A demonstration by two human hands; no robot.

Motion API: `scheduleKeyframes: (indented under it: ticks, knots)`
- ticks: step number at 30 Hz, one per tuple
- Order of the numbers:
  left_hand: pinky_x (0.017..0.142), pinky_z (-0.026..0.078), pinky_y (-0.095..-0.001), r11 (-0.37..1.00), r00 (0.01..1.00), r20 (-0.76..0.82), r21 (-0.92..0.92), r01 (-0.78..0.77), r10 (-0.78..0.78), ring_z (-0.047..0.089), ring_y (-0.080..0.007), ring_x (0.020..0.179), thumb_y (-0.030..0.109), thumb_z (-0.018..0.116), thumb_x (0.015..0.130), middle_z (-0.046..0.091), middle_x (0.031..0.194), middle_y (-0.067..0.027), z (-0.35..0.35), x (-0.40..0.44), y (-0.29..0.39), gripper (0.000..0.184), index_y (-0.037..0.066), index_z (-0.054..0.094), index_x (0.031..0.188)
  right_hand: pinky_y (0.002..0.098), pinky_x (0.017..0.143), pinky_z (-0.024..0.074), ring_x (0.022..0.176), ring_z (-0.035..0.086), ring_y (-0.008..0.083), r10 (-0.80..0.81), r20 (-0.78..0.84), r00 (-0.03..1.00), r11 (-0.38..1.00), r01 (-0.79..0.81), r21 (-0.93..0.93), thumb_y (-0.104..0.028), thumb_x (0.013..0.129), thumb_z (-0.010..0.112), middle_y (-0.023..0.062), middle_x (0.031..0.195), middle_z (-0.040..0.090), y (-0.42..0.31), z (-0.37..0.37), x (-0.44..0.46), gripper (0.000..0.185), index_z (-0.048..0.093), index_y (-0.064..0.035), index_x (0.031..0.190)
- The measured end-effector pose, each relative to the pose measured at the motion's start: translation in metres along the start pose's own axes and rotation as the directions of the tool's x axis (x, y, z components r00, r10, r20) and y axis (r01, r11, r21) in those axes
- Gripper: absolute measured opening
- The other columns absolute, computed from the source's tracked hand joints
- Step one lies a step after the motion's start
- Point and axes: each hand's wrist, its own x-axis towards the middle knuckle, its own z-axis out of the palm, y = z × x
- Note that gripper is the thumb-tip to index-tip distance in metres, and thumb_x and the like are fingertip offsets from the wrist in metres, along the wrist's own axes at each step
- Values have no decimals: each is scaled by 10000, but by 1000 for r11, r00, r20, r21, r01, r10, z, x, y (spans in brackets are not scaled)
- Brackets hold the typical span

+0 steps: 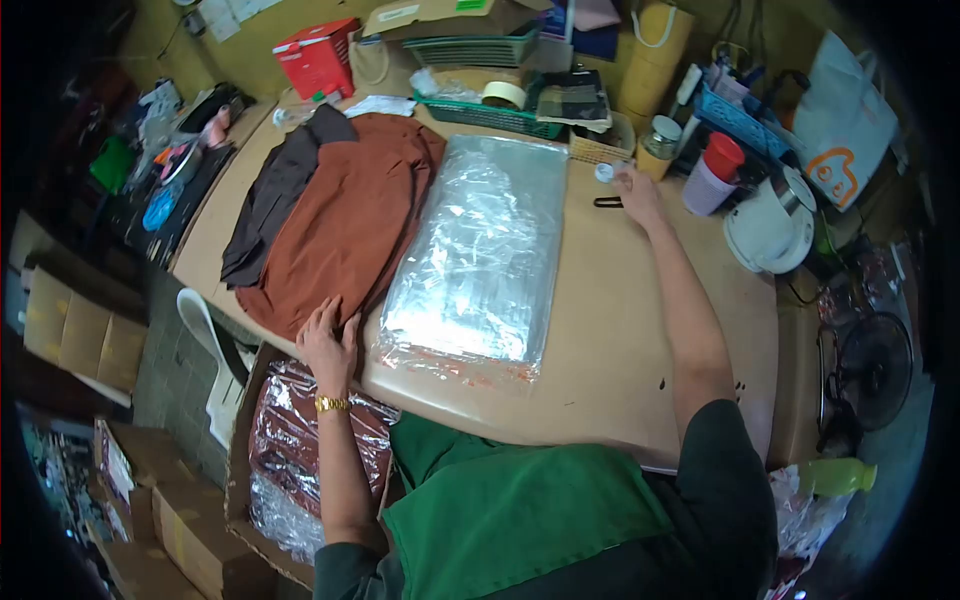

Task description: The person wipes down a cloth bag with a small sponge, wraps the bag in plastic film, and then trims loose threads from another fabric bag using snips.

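My left hand (328, 345) lies with its fingers spread on the lower edge of a rust-brown folded garment (345, 215). A dark grey garment (275, 190) shows along its left side. To the right lies a stack of clear plastic bags (480, 250), flat and shiny. My right hand (640, 190) reaches to the back of the table, its fingers bent at a small white round item (604, 172); whether they hold it cannot be made out. A small black tool (607, 202) lies just beside that hand.
Green baskets (490, 118), a glass jar (662, 138), a red cup (722, 157) and a white round device (768, 225) line the table's back and right. A carton (240, 480) of plastic-wrapped brown items stands below the front edge at left.
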Motion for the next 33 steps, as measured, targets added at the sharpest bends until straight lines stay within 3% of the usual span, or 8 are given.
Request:
scheduleKeyframes:
  ticks: [2, 9, 13, 17, 21, 29, 32, 33]
  knots:
    - [962, 389, -435, 999, 996, 88, 38, 31, -34, 615, -281, 1049, 257, 706, 827, 679, 1118, -82, -13, 17, -7, 273, 98, 672, 1047, 443, 848, 489, 1004, 616, 354, 5, 285, 959, 1000, -5, 0, -293, 877, 672, 220, 1053, 627, -7, 12, -14, 314, 626, -49, 1068]
    - [641, 486, -260, 858, 889, 431, -389, 335, -151, 587, -48, 667, 197, 696, 902, 577, 696, 4, -41, 84, -34, 228, 22, 579, 814, 443, 872, 491, 1017, 593, 394, 52, 251, 967, 984, -7, -180, -278, 878, 658, 245, 1167, 554, -7, -5, -58, 317, 585, -2, 1015]
    - [660, 525, -357, 872, 839, 244, -185, -452, 487, 648, -276, 648, 302, 767, 818, 658, 737, -56, -30, 80, 4, 401, 13, 592, 1033, 401, 837, 505, 960, 616, 319, 64, 316, 947, 996, -43, -72, -134, 855, 656, 194, 1068, 596, 17, -28, -72, 315, 529, -8, 1115]
    - [684, 506, -399, 980, 944, 296, -175, -99, 148, 637, -350, 701, 255, 773, 794, 645, 723, -176, -12, 83, -1, 290, 3, 643, 854, 308, 747, 518, 854, 633, 186, 176, 543, 821, 747, -471, 469, -21, 875, 561, 101, 969, 604, 27, -62, -110, 444, 445, -27, 1304]
    - [591, 411, -275, 634, 905, 384, -657, 407, -184, 459, -65, 628, 173, 641, 928, 533, 659, 32, -6, 100, -32, 244, 22, 585, 745, 211, 598, 453, 713, 552, 72, 81, 585, 807, 502, -540, 676, -10, 888, 528, 41, 907, 582, 40, -76, -160, 424, 448, -33, 1304]
    - [662, 445, -290, 801, 983, 43, -586, -121, 181, 554, -181, 700, 194, 569, 960, 603, 766, -95, -14, 102, 62, 249, -33, 558, 857, 193, 539, 376, 625, 478, 30, 50, 700, 712, 384, -661, 645, -114, 919, 555, -29, 862, 572, 11, -105, -207, 263, 570, -67, 1177]
    - [863, 461, -470, 867, 844, -221, 12, -499, 489, 581, -352, 1090, 193, 684, 813, 620, 1192, -174, -7, 58, 136, 264, 81, 633, 1047, 256, 584, 438, 672, 548, 112, 167, 534, 829, 743, -462, 485, -152, 910, 599, 14, 865, 589, -39, -81, -231, 241, 596, -76, 1139]
    - [945, 453, -474, 814, 823, -58, -124, -568, 565, 580, -398, 1100, 173, 738, 764, 613, 1217, -179, -29, 37, 173, 279, 56, 622, 990, 275, 607, 453, 690, 549, 140, 26, 415, 910, 878, -219, 425, -156, 888, 635, 37, 855, 568, -49, -75, -241, 252, 601, -66, 1121]
